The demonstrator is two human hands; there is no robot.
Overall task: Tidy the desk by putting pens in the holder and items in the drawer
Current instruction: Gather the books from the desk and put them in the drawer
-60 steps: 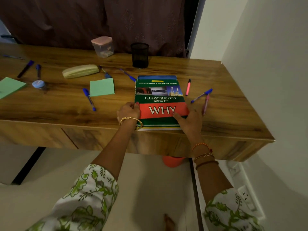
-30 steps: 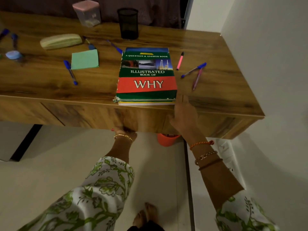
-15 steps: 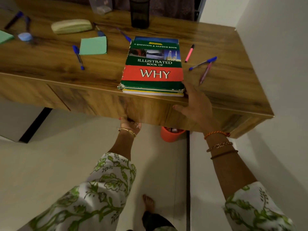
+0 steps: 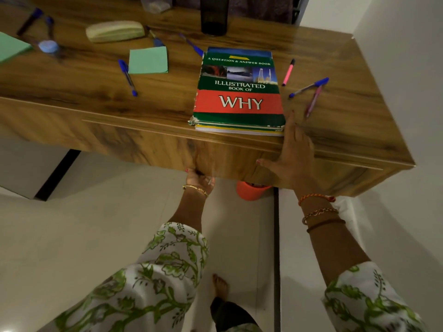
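Observation:
A green and red book [image 4: 239, 92] lies on top of a small stack at the desk's front edge. Below it, my left hand [image 4: 199, 179] grips the bottom edge of the wooden drawer front [image 4: 143, 144], fingers curled under it. A narrow ledge shows along the drawer's top. My right hand [image 4: 292, 154] rests flat at the desk edge beside the book's right corner, thumb on the drawer front. A black pen holder [image 4: 214, 17] stands at the back. Loose pens lie about: a blue one [image 4: 127, 77], a pink one [image 4: 288, 72], another blue one [image 4: 309, 87] and a purple one [image 4: 312, 101].
A green sticky pad [image 4: 148, 60], a pale pencil case [image 4: 115, 31], a round blue tape [image 4: 48, 46] and more pens lie on the left half. A clear box [image 4: 155, 2] stands at the back. An orange bin [image 4: 249, 190] sits under the desk. A white wall closes the right side.
Both hands left the book. My left hand dropped under the drawer front and took hold of its lower edge; my right hand slid to the desk edge. A ledge now shows above the drawer front.

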